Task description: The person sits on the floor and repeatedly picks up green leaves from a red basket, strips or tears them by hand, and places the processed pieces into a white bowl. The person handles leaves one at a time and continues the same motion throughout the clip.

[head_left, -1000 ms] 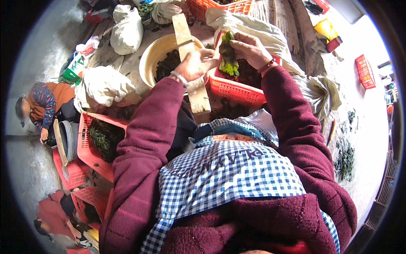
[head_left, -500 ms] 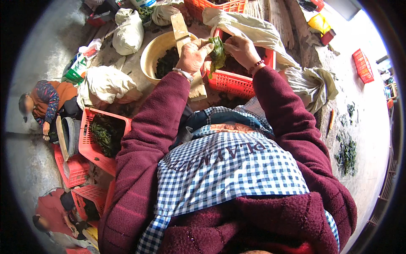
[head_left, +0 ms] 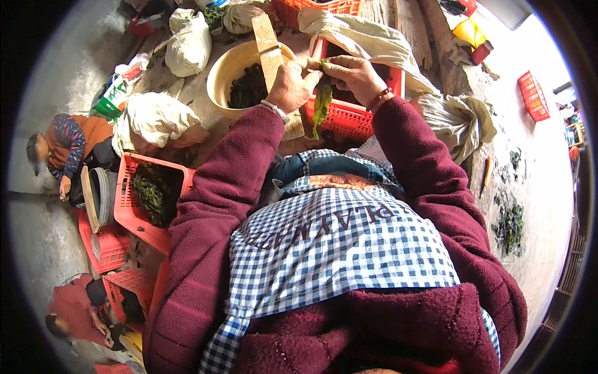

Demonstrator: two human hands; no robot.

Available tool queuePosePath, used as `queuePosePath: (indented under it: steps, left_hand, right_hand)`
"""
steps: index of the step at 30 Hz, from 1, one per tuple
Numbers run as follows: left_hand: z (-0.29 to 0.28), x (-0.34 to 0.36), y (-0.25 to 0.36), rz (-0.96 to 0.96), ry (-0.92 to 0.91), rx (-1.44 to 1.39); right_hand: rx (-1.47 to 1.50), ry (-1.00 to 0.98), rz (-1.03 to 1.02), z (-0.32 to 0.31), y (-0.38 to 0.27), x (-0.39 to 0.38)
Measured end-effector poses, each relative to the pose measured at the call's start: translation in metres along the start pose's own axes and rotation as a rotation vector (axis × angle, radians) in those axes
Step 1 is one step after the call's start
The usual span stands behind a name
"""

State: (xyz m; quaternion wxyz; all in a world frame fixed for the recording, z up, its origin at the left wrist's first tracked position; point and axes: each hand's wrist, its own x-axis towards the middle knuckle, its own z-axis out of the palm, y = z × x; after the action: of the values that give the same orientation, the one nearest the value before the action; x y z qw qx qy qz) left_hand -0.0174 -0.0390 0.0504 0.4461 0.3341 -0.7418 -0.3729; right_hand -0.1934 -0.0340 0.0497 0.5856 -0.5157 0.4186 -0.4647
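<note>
A limp yellow-green seaweed leaf point(head_left: 322, 106) hangs from my fingertips, its upper end pinched by my left hand point(head_left: 298, 82) and my right hand point(head_left: 353, 77), which are close together. Behind it is a red plastic crate point(head_left: 346, 119) with dark contents, partly hidden by my hands. My left hand is over a wooden plank point(head_left: 268, 50) that lies across a cream tub point(head_left: 218, 90) holding dark seaweed point(head_left: 246, 87). A pale cloth point(head_left: 367, 34) is draped along the crate's far side.
At left are red crates point(head_left: 134, 221) with seaweed, white sacks point(head_left: 187, 43), a grey basin point(head_left: 104, 193) and two co-workers, one in orange point(head_left: 93, 137), one in red point(head_left: 75, 305). At right lie a crumpled cloth point(head_left: 467, 124), scattered seaweed point(head_left: 509, 227) and a red basket point(head_left: 532, 93).
My hands have come closer together, my left hand moving up and rightward, my right slightly down and leftward. The leaf now dangles longer and lower, below my fingers.
</note>
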Motion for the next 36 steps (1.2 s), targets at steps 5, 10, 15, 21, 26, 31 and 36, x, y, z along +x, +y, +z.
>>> queuePosePath:
  steps: [5,10,15,21,26,31,36]
  left_hand:
    - [-0.002,0.005,-0.007,-0.135,0.171,-0.076]
    - [-0.012,-0.010,-0.003,-0.265,-0.043,0.024]
    - [0.023,-0.033,-0.012,-0.683,-0.516,-0.768]
    - [0.037,-0.031,-0.066,-0.742,-0.154,-1.486]
    - [0.016,-0.025,-0.082,-0.900,0.332,-1.585]
    - [0.003,-0.030,-0.082,-0.786,0.276,-1.414]
    - [-0.011,-0.034,-0.106,-0.692,0.082,-1.625]
  right_hand:
    - [0.176,0.018,0.005,0.004,0.008,0.005]
    - [0.090,0.108,-0.061,0.003,0.008,0.008]
    - [0.018,0.120,-0.086,0.010,0.011,0.006]
    - [0.047,0.091,0.051,0.014,0.024,-0.012]
    - [-0.018,0.052,0.047,0.005,0.036,-0.035]
    - [0.138,0.026,0.091,-0.015,0.042,-0.048]
    - [0.252,0.063,0.112,-0.029,0.046,-0.059]
